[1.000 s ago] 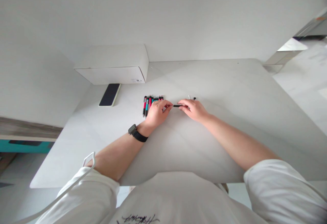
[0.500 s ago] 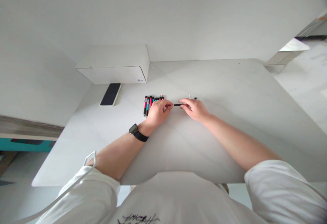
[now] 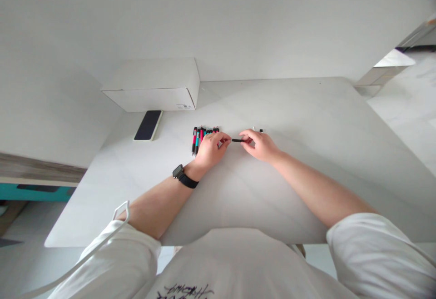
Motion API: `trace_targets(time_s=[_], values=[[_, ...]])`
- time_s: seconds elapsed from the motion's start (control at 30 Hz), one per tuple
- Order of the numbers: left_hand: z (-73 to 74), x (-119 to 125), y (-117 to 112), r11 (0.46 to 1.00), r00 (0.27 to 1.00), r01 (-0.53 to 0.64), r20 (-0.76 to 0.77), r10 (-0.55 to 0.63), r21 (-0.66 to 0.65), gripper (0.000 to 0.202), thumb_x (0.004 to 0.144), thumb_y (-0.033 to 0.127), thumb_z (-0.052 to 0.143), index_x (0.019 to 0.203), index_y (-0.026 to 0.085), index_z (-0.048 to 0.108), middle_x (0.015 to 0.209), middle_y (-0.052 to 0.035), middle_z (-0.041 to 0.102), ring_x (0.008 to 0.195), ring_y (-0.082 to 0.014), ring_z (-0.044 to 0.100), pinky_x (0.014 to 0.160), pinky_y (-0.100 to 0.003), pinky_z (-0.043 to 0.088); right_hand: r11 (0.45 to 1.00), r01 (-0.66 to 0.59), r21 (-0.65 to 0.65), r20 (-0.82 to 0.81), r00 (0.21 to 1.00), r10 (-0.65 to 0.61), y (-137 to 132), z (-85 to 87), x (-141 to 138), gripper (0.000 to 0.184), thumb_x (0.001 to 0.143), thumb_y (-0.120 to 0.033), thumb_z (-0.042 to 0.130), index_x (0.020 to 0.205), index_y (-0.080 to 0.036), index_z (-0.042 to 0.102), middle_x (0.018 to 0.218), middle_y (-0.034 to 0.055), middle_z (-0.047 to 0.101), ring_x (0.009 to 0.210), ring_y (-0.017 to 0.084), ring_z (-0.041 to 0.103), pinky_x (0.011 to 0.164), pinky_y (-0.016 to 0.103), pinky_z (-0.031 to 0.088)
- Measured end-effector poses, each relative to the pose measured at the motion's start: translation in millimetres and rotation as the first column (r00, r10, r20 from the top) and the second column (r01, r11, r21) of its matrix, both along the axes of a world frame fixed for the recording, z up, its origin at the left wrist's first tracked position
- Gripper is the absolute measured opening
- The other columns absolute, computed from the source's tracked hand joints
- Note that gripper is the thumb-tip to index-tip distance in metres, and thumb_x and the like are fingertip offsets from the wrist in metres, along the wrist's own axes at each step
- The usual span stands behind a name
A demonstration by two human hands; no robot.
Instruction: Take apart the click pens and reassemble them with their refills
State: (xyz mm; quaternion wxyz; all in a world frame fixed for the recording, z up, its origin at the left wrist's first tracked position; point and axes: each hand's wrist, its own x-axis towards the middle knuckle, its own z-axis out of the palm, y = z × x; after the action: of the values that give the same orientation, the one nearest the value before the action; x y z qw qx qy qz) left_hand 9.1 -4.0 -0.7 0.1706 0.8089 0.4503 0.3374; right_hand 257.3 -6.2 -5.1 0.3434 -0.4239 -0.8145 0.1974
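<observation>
Compared with one second ago, very little has changed: the right hand (image 3: 261, 147) has drawn only slightly away from the left hand (image 3: 210, 148), so that a bit more of the black pen part (image 3: 237, 140) can be seen between them. This part lies nearly level in the middle, over the table (image 3: 289, 108), with one end at each hand. The left hand is closed in a pinch at its left end, where a thin light tip seems to enter between the fingers; the right hand grips its right end with thumb and fingers. The pens (image 3: 194, 140) remain in their row beside the left hand, which covers the lower part of several of them. Just beyond the right hand lie a small white piece (image 3: 254, 127) and a small black piece (image 3: 261, 130), both partly hard to make out. Farther to the left, a phone (image 3: 148, 125) lies flat in front of a white box (image 3: 153, 100), and a watch (image 3: 178, 171) is on the left wrist. Counted, there are two hands, one phone, one box, one watch and two small pieces; of the pens about eight tops show, in red, teal and black, but the exact number one cannot tell.
</observation>
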Motion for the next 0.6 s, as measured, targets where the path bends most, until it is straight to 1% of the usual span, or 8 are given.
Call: trace_targets(time_s=[0.07, 0.17, 0.23, 0.3, 0.43, 0.5, 0.6], values=[[0.1, -0.2, 0.2, 1.0, 1.0, -0.001, -0.006, 0.001, -0.003, 0.01, 0.098, 0.023, 0.064, 0.103, 0.022, 0.072, 0.091, -0.0024, 0.075, 0.087, -0.0192, 0.069, 0.085, -0.034, 0.052, 1.0, -0.018, 0.005, -0.003, 1.0, 0.018, 0.2, -1.5, -0.3, 0.017, 0.095, -0.025, 0.065, 0.112, -0.026, 0.066, 0.099, 0.0025, 0.078, 0.086, 0.019, 0.074, 0.082, 0.03, 0.054], [0.1, 0.0, 0.1, 1.0, 1.0, -0.002, -0.008, 0.002, -0.003, 0.01, 0.098, 0.023, 0.064, 0.103, 0.022, 0.072, 0.092, -0.0022, 0.075, 0.087, -0.0191, 0.069, 0.084, -0.033, 0.052, 1.0, -0.025, -0.005, 0.027, 0.999, 0.025, 2.4, -2.0, 1.0, 0.008, 0.098, -0.027, 0.062, 0.104, -0.025, 0.067, 0.093, 0.002, 0.078, 0.082, 0.019, 0.073, 0.078, 0.029, 0.052], [-0.1, 0.3, -0.1, 1.0, 1.0, -0.003, -0.01, 0.003, -0.001, 0.01, 0.098, 0.023, 0.064, 0.104, 0.022, 0.072, 0.091, -0.0022, 0.075, 0.086, -0.0192, 0.069, 0.085, -0.034, 0.052, 1.0, -0.024, -0.018, 0.044, 0.999, 0.025, 4.1, -1.6, 2.3, 0.01, 0.101, -0.028, 0.059, 0.104, -0.026, 0.069, 0.091, 0.0013, 0.079, 0.079, 0.018, 0.073, 0.075, 0.029, 0.051], [-0.5, 0.5, -0.1, 1.0, 1.0, -0.003, -0.012, 0.003, 0.002, 0.01, 0.097, 0.022, 0.064, 0.104, 0.022, 0.072, 0.091, -0.0022, 0.075, 0.086, -0.0192, 0.069, 0.085, -0.034, 0.052, 1.0, -0.021, -0.022, 0.038, 0.999, 0.022, 4.9, -1.4, 2.9, 0.013, 0.102, -0.029, 0.058, 0.107, -0.026, 0.069, 0.092, 0.0012, 0.079, 0.08, 0.018, 0.073, 0.075, 0.03, 0.051], [-1.3, 0.3, 0.2, 1.0, 1.0, -0.011, -0.016, 0.011, 0.004, 0.01, 0.096, 0.021, 0.065, 0.103, 0.022, 0.072, 0.09, -0.0021, 0.075, 0.085, -0.0193, 0.069, 0.085, -0.034, 0.052, 1.0, -0.005, -0.005, -0.006, 1.0, 0.004, 2.5, -2.6, 1.2, 0.024, 0.096, -0.027, 0.065, 0.12, -0.028, 0.067, 0.099, 0.0021, 0.079, 0.085, 0.02, 0.075, 0.081, 0.031, 0.054], [-1.2, 0.3, 0.2, 1.0, 1.0, -0.017, -0.021, 0.017, -0.001, 0.01, 0.096, 0.021, 0.064, 0.103, 0.023, 0.072, 0.09, -0.0024, 0.075, 0.086, -0.0198, 0.07, 0.085, -0.034, 0.052, 1.0, -0.023, -0.004, -0.02, 1.0, 0.023, 1.2, -3.3, 0.3, 0.023, 0.095, -0.024, 0.065, 0.118, -0.028, 0.066, 0.098, 0.0017, 0.078, 0.085, 0.019, 0.074, 0.082, 0.03, 0.054], [-0.6, 0.6, -0.2, 1.0, 1.0, -0.013, -0.024, 0.013, -0.016, 0.01, 0.097, 0.022, 0.064, 0.103, 0.023, 0.072, 0.092, -0.0027, 0.076, 0.087, -0.0198, 0.07, 0.085, -0.034, 0.053, 1.0, -0.031, -0.001, -0.011, 0.999, 0.031, 1.4, -3.6, 0.6, 0.014, 0.095, -0.025, 0.064, 0.109, -0.027, 0.067, 0.095, 0.0013, 0.078, 0.085, 0.018, 0.074, 0.081, 0.029, 0.054]])
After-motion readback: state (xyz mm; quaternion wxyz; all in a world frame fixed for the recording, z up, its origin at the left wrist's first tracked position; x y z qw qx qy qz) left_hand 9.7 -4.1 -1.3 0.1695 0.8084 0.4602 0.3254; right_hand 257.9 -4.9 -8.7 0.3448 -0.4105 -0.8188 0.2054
